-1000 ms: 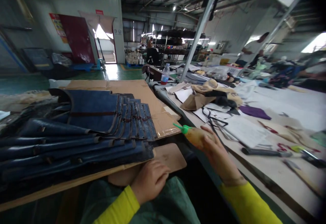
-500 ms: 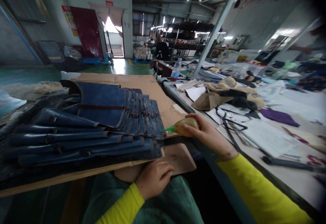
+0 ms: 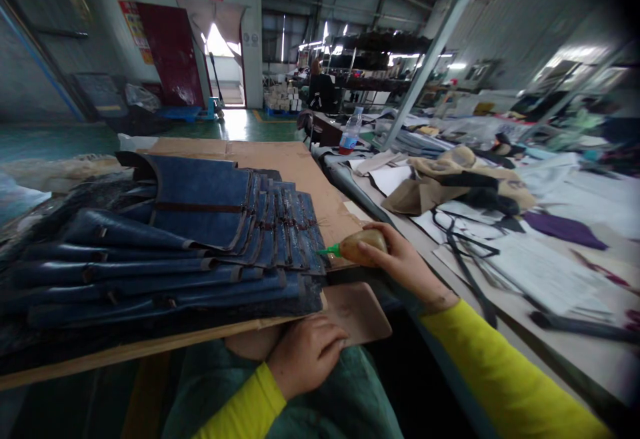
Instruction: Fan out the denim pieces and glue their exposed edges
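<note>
Holds the squeeze bottle [image 3: 351,248] in the right grip [image 3: 410,267] with its nozzle [image 3: 329,250] at the blue pieces [image 3: 205,226], rests the left grip [image 3: 306,356] on the tan board [image 3: 367,312], cannot tell if pinching, and could, squeezing too hard, blot the pieces.

I can see bright yellow-green sleeves [image 3: 500,366] (long ones, quite plain) and, lower down, creased dull green cloth [image 3: 345,399].

Panels [image 3: 200,186] lie on cardboard [image 3: 285,152], left of a table [image 3: 590,359]. Scraps [image 3: 420,194] lie on the table, 1 drink bottle [image 3: 351,132] behind them. The right hand [image 3: 407,262] holds a squeeze bottle [image 3: 361,247] at the panels' right end.
</note>
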A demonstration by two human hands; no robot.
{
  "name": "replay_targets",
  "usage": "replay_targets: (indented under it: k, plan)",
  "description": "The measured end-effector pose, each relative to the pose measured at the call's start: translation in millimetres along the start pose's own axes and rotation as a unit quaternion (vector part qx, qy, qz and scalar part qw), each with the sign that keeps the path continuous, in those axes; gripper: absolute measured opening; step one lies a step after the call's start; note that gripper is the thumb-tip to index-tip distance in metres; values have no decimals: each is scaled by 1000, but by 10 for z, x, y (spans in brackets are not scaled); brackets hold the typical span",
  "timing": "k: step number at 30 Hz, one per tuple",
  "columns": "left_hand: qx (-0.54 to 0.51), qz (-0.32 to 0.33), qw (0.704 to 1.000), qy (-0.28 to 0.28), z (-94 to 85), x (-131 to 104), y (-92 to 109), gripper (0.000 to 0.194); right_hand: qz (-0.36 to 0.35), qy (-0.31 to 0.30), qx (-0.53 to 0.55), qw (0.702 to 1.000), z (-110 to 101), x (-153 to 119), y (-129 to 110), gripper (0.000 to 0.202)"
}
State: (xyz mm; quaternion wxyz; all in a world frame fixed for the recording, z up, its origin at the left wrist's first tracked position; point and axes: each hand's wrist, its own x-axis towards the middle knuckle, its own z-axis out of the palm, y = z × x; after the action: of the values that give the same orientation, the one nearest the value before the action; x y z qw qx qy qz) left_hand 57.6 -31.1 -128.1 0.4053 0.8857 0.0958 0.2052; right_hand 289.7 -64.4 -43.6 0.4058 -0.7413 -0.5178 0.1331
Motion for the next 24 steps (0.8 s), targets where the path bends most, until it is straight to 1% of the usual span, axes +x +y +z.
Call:
replay_targets:
  k: [6,10,12,14,17,19,22,24]
  plan:
    - [-12,-7,1000,-4,6,-1,-8,18,-22,29,-8,999,107,240,106,43]
    - [-17,-13,1000,-1,14,10,-22,19,-23,44,-10,999,164,385,145,42]
    - [-19,-14,1000,0,18,11,-26,19,-18,44,-2,999,170,430,151,42]
    - [-22,-15,1000,3,16,11,-22,19,-6,31,6,999,145,442,133,42]
    - [-26,-18,999,3,3,9,1,20,31,-7,14,999,46,387,61,42]
    - [-26,-23,999,2,-7,9,20,20,52,-29,19,998,-49,298,6,42]
    - [-21,-28,999,-1,-15,6,37,20,67,-58,30,996,-202,82,-26,40]
    - [-14,-28,999,-6,-15,4,36,21,97,-76,62,990,-298,-116,12,39]
